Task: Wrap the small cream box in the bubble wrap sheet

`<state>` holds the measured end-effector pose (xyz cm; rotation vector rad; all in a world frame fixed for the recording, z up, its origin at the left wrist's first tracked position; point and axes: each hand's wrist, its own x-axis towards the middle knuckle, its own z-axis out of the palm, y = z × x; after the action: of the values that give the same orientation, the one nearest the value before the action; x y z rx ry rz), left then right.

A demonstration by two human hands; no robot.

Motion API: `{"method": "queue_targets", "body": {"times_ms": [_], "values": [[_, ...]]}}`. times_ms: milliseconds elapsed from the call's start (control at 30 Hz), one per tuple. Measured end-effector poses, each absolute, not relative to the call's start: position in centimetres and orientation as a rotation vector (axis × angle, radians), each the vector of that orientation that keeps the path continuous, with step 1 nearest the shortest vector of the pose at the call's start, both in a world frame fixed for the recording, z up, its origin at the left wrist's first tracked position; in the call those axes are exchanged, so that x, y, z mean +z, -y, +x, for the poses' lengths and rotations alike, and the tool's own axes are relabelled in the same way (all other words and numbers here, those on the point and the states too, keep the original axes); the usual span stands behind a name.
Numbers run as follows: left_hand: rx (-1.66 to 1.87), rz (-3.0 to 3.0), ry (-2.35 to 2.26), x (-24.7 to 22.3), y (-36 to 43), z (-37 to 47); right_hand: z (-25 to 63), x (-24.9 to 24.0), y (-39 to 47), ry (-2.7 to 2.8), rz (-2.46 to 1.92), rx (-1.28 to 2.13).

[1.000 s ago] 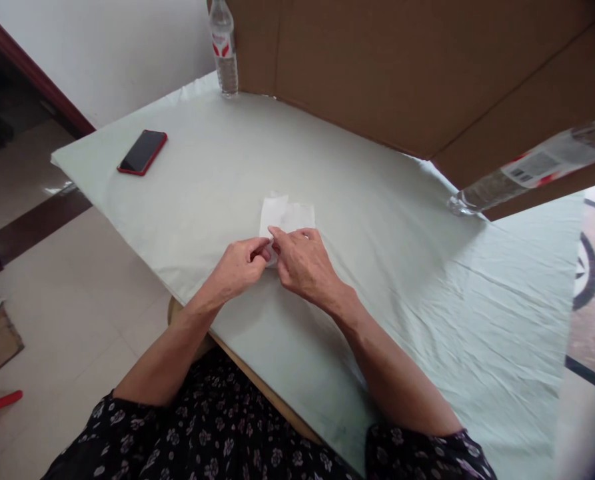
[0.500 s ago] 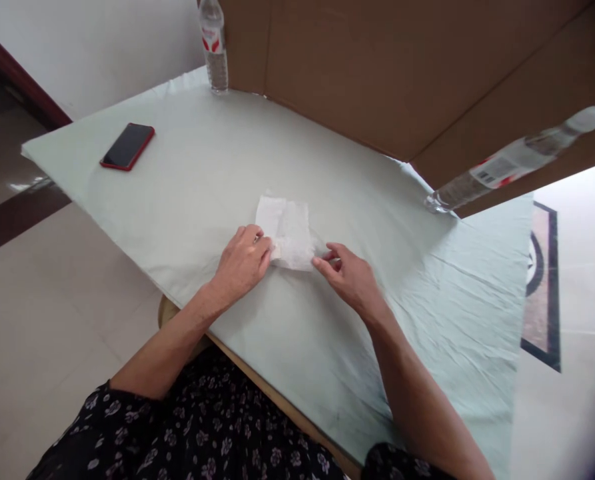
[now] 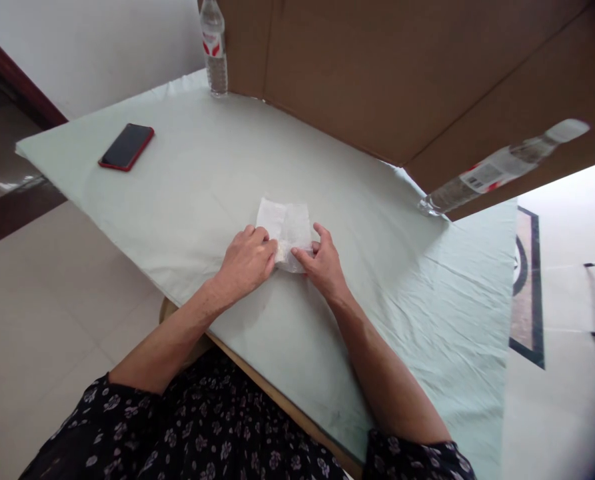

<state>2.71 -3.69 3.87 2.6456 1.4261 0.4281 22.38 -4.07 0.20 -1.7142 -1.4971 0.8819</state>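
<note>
Tissue [image 3: 297,223] lies white and creased in the middle of your view, its far edge plain to see towards twelve o'clock, its near corners partly covered by your fingers, so you can't follow the whole outline. A cream patch [image 3: 281,252] next to your left fingertips is too small and blurred to identify. At eleven o'clock the upright bottle [image 3: 216,67] has its top cut off, and the cardboard panel [image 3: 352,80], from twelve to two, runs out of view as well.

Your left hand [image 3: 247,260], at the tissue's eight o'clock, is curled nearly closed; you can't tell whether that grip pinches the tissue or only presses it. Your right hand [image 3: 326,263], at its four o'clock, has a half-open grip: thumb on the tissue, forefinger raised apart from it. On the tabletop [image 3: 197,180], a red-cased phone [image 3: 126,147] lies at ten o'clock, and the slanting bottle [image 3: 487,175] is between two and three.
</note>
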Motion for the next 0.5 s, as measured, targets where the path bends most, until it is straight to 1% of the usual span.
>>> {"method": "queue_targets", "body": {"times_ms": [133,267,500], "values": [[0.325,2.625,-1.421,4.6,3.7,2.9,21.2,0.6,3.9,1.445,-1.672,0.891],[0.219,2.537,-1.446,4.9,3.6,3.1,20.1,1.4,3.7,1.324,-1.600,1.036],[0.311,2.383,-1.384,4.2,3.2,2.9,18.7,2.4,3.7,1.207,-1.522,1.156]]}}
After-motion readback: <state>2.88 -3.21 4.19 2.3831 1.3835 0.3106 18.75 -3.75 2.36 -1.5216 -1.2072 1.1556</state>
